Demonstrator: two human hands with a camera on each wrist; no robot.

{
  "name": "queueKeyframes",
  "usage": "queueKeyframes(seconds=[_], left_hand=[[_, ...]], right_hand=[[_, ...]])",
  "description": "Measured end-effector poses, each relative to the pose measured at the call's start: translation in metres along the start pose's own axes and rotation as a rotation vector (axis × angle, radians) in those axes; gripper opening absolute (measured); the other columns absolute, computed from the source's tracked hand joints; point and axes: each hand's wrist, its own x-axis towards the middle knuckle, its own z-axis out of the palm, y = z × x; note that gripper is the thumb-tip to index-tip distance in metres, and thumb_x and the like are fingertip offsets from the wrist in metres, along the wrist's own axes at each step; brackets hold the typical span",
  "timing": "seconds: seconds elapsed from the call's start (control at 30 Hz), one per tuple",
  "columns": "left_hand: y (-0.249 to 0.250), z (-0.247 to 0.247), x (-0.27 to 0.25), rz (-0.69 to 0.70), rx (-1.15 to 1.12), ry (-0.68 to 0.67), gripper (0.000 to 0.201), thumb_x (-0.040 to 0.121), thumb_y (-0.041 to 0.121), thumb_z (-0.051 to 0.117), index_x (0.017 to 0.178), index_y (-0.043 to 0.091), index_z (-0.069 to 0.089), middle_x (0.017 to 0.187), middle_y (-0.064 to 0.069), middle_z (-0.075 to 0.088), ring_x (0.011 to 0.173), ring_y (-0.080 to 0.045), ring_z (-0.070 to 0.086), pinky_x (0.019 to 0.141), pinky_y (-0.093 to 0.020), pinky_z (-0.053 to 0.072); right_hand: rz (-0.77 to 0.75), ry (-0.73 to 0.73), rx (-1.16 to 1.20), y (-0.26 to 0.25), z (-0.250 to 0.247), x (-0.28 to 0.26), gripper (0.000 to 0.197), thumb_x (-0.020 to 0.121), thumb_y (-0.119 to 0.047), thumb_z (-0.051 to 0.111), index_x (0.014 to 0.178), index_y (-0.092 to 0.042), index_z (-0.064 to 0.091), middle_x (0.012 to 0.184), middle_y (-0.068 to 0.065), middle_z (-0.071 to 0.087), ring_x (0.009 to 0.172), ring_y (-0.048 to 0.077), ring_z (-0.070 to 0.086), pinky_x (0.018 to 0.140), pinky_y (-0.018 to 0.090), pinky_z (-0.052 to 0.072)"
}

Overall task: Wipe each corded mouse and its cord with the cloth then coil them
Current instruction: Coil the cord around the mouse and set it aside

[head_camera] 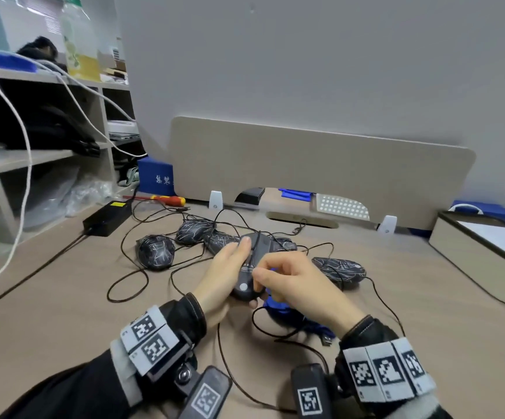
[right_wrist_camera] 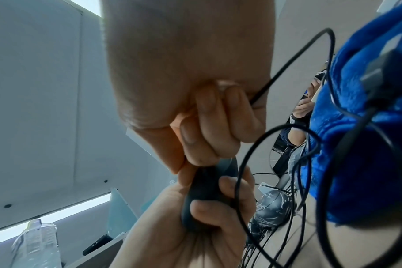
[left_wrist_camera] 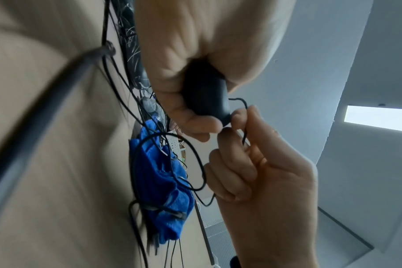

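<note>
Black and smooth, the mouse [head_camera: 252, 267] sits underside-up in the left hand [head_camera: 224, 276], lifted just above the desk [head_camera: 64, 297] near its middle. The head view shows that hand's fingers along the mouse's 9 o'clock side; the left wrist view adds the thumb and fingers curled round the body from beneath. The right hand [head_camera: 293, 282] meets it from 3 o'clock, fingers curled together, thumb and forefinger pinching the thin cord [left_wrist_camera: 244, 130] close to the mouse. Only the left wrist view shows the cord passing through the right fist and looping out below it.

From the head view the blue cloth [head_camera: 278, 308] is a sliver under the right hand; the right wrist view shows it bunched on the desk with cord loops and a plug lying across it. Several patterned mice [head_camera: 156, 252] lie from 10 to 2 o'clock of the hands, their cords tangled, seen whole only from the head camera. A black power brick [head_camera: 107, 217] and a red-handled screwdriver [head_camera: 166, 201] lie toward 11 o'clock.
</note>
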Motion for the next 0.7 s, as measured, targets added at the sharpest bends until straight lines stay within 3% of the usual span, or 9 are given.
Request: queueKeyframes(seconds=[0.1, 0.17, 0.3, 0.43, 0.57, 0.7], left_hand=[[0.002, 0.000, -0.008, -0.023, -0.010, -0.082, 0.051, 0.087, 0.049, 0.066, 0.112, 0.007, 0.054, 0.070, -0.010, 0.060, 0.051, -0.025, 0.057, 0.040, -0.023, 0.041], [0.003, -0.002, -0.010, -0.029, -0.007, -0.106, 0.052, 0.077, 0.033, 0.072, 0.113, 0.007, 0.047, 0.078, -0.015, 0.061, 0.054, -0.028, 0.057, 0.042, -0.026, 0.042], [0.003, -0.002, -0.010, -0.011, -0.070, -0.068, 0.053, 0.087, 0.011, 0.070, 0.129, 0.002, 0.039, 0.086, -0.015, 0.062, 0.055, -0.025, 0.061, 0.039, -0.028, 0.045], [0.012, -0.009, -0.008, 0.017, -0.127, -0.104, 0.074, 0.074, 0.015, 0.073, 0.136, -0.002, 0.036, 0.098, -0.025, 0.060, 0.063, -0.032, 0.066, 0.045, -0.031, 0.050], [0.018, -0.015, -0.012, 0.031, -0.133, -0.189, 0.065, 0.073, 0.010, 0.069, 0.131, 0.002, 0.041, 0.099, -0.025, 0.057, 0.064, -0.036, 0.063, 0.045, -0.031, 0.048], [0.019, -0.013, -0.019, 0.083, -0.060, -0.383, 0.043, 0.080, 0.009, 0.063, 0.121, 0.003, 0.050, 0.084, -0.016, 0.059, 0.054, -0.027, 0.052, 0.034, -0.021, 0.035]], right_hand=[[0.011, -0.026, 0.039, 0.004, -0.002, -0.002, 0.027, 0.099, -0.009, 0.056, 0.073, -0.005, 0.062, 0.054, -0.003, 0.051, 0.042, 0.003, 0.037, 0.045, 0.009, 0.029], [0.010, -0.042, 0.034, 0.005, -0.003, -0.006, 0.027, 0.099, -0.009, 0.057, 0.072, -0.006, 0.062, 0.057, 0.002, 0.052, 0.043, 0.004, 0.035, 0.045, 0.010, 0.028], [0.026, -0.023, 0.002, -0.001, -0.007, -0.011, 0.029, 0.101, -0.014, 0.056, 0.075, -0.005, 0.062, 0.048, -0.013, 0.052, 0.040, 0.000, 0.040, 0.044, 0.007, 0.029], [0.138, 0.001, 0.021, 0.004, -0.024, -0.015, 0.027, 0.102, -0.016, 0.054, 0.079, -0.005, 0.065, 0.044, -0.014, 0.041, 0.039, 0.001, 0.025, 0.041, 0.014, 0.019], [0.277, 0.059, -0.010, 0.016, -0.033, -0.016, 0.026, 0.096, -0.025, 0.064, 0.076, -0.009, 0.067, 0.047, -0.010, 0.035, 0.040, 0.007, 0.022, 0.041, 0.020, 0.016], [0.317, 0.080, -0.072, 0.018, -0.034, -0.016, 0.029, 0.091, -0.031, 0.071, 0.068, -0.014, 0.064, 0.046, -0.011, 0.038, 0.040, 0.007, 0.025, 0.039, 0.019, 0.020]])
